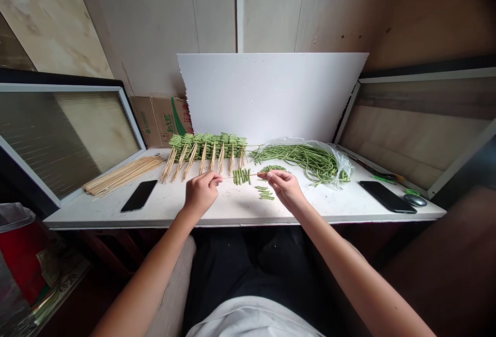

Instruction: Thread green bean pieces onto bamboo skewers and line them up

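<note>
Work counter, white-topped (232, 210), against a panelled wall. Landmark: white foam board (271, 96), leaning upright at the counter's back edge. All positions are taken from it.

Left of board: cardboard carton (160, 120), partly behind it; glazed framed panel (65, 140) further out. Right of board: second framed panel (414, 130). Further left, low, below counter level: red bin (23, 259).

Directly in front of board: row of loaded bamboo skewers (207, 153), green bean pieces packed at the far ends, bare sticks pointing toward the person. In front of its right half: clear plastic bag (339, 169) with long green beans (306, 161) spilling from it. Front left of board: loose bundle of bare skewers (124, 174) and a black phone (138, 195). Far right of board: second black phone (387, 196), with a small green-handled tool (391, 178) behind it.

Both hands work just in front of board. Left hand (200, 192): nearly closed, thumb and fingers pinching one end of a single bamboo skewer (240, 175). Right hand (284, 187): fingers drawn together, pinching the other end. Five or so bean pieces sit threaded mid-skewer. Cut bean pieces (264, 193) lie on the counter just below the right hand; more (273, 169) lie just beyond it.
</note>
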{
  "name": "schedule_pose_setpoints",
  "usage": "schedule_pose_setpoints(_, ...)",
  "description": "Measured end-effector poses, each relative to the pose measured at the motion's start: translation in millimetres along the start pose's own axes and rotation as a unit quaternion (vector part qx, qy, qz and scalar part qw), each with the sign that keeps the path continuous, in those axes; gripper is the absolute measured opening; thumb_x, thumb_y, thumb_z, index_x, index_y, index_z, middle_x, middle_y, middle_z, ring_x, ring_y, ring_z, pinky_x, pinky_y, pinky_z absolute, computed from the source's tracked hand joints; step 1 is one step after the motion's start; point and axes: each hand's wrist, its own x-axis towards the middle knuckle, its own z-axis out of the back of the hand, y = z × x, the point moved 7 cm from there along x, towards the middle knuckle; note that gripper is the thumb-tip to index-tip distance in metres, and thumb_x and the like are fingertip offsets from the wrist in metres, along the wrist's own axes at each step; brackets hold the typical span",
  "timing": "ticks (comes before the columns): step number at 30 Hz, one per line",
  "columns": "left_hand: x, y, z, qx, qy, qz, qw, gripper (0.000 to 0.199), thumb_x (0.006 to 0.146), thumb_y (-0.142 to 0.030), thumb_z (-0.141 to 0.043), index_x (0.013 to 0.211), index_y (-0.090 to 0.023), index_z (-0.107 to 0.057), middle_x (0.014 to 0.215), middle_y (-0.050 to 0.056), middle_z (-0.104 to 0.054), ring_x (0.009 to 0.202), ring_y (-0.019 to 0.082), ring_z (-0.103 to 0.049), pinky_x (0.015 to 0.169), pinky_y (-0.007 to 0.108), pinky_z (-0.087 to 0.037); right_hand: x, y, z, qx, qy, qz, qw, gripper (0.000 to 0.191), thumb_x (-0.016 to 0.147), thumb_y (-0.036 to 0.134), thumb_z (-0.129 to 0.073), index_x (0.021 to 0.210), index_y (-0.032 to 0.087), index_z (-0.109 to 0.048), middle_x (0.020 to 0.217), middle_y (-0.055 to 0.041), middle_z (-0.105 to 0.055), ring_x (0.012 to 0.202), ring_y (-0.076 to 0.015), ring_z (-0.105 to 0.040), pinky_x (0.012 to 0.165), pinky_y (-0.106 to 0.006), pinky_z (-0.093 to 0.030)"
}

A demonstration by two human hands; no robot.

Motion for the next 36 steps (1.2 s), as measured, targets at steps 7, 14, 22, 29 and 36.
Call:
schedule_pose_setpoints(7,-1.9,0.3,-4.9,-0.044,0.003,-0.006,0.999,0.027,0.085,-0.005,-0.056,0.083,-0.023,-0.077,0.078,0.001,-0.079,0.069,0.019,-0.071,0.065,0.028,-0.051,-4.4,7.5,-0.9,-0.027,-0.035,0.041,0.998,0.026,0.073,0.041,-0.092,0.090,0.025,-0.082,0.096,-0.0081,-0.083,0.104,-0.0300,-0.077,0.085,-0.039,-0.056)
schedule_pose_setpoints(14,-1.1,-2.1,-0.1,-0.031,-0.014,-0.028,0.999,0.031,0.085,0.000,-0.052,0.082,-0.022,-0.074,0.079,0.001,-0.079,0.075,0.019,-0.074,0.066,0.027,-0.052,-6.9,7.2,-5.7,-0.039,-0.012,0.012,0.999,0.026,0.074,0.043,-0.091,0.087,0.023,-0.081,0.098,-0.0103,-0.083,0.105,-0.0307,-0.077,0.081,-0.038,-0.059)
schedule_pose_setpoints(22,-2.1,-11.9,5.2,0.017,-0.045,-0.099,0.994,0.032,0.087,0.002,-0.051,0.084,-0.021,-0.073,0.081,0.003,-0.079,0.076,0.020,-0.073,0.071,0.030,-0.052,-5.7,-1.6,-6.2,0.017,-0.002,-0.065,0.998,0.030,0.075,0.045,-0.091,0.093,0.023,-0.081,0.108,-0.0093,-0.081,0.104,-0.0258,-0.076,0.062,-0.025,-0.057)
schedule_pose_setpoints(29,-0.5,-7.7,-0.2,-0.033,-0.027,-0.075,0.996,0.023,0.099,-0.011,-0.053,0.092,-0.020,-0.073,0.087,0.006,-0.078,0.083,0.020,-0.074,0.075,0.030,-0.056,-5.3,-1.7,-5.2,0.040,-0.007,-0.065,0.997,0.032,0.077,0.046,-0.090,0.101,0.026,-0.081,0.117,-0.0067,-0.079,0.106,-0.0229,-0.074,0.064,-0.025,-0.057)
schedule_pose_setpoints(36,-1.5,-12.6,-3.4,-0.092,-0.017,-0.092,0.991,0.021,0.102,-0.014,-0.053,0.093,-0.020,-0.071,0.090,0.008,-0.075,0.087,0.019,-0.072,0.080,0.029,-0.058,-3.2,5.5,1.1,-0.003,-0.047,-0.019,0.999,0.029,0.074,0.050,-0.090,0.090,0.028,-0.080,0.106,-0.0042,-0.078,0.098,-0.0219,-0.070,0.066,-0.029,-0.052)
